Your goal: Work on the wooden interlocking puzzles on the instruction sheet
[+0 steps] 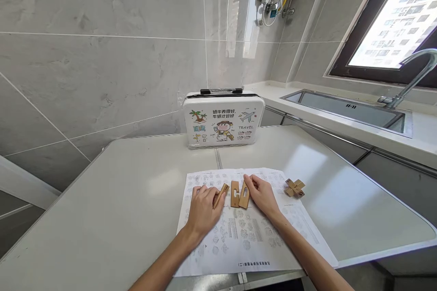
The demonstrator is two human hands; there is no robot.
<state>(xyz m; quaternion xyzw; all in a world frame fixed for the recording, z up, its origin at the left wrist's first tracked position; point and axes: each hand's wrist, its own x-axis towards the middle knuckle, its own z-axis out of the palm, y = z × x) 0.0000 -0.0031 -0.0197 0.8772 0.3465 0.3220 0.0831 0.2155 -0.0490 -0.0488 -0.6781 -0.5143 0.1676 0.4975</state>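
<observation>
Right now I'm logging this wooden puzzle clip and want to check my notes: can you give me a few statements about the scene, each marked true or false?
1. The left hand holds a wooden piece. True.
2. The printed sheet lies under both hands. True.
3. The joined wooden cross sits left of the left hand. False: it lies to the right of the right hand.
4. The white case lies flat and open. False: it stands upright and shut, near the wall.
</observation>
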